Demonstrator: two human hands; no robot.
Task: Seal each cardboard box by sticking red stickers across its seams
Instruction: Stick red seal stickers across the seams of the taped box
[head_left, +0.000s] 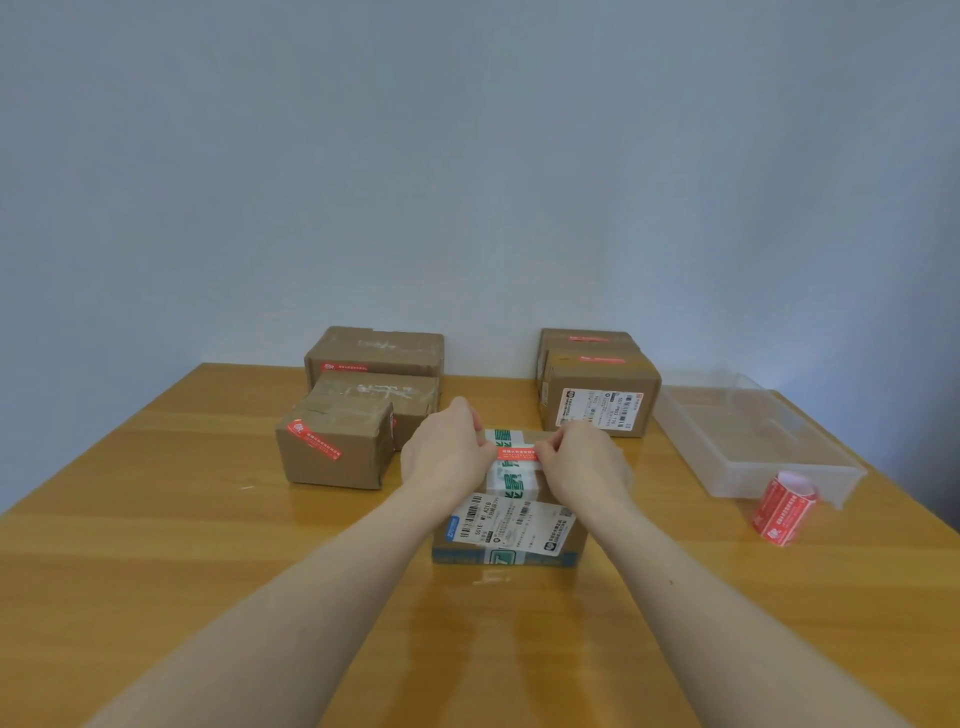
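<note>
A cardboard box (511, 525) with a white shipping label and green-printed white tape stands at the table's middle, near me. A red sticker (516, 453) lies across the tape on its top. My left hand (447, 452) pinches the sticker's left end and my right hand (584, 462) pinches its right end. Whether the sticker is fully pressed down is hidden by my fingers. A roll of red stickers (783, 509) stands at the right.
Three boxes with red stickers are grouped at the back left (335, 449). Two stacked-looking boxes (600, 397) stand at the back right. A clear plastic tray (753, 441) sits on the right of the wooden table (156, 519), by the wall.
</note>
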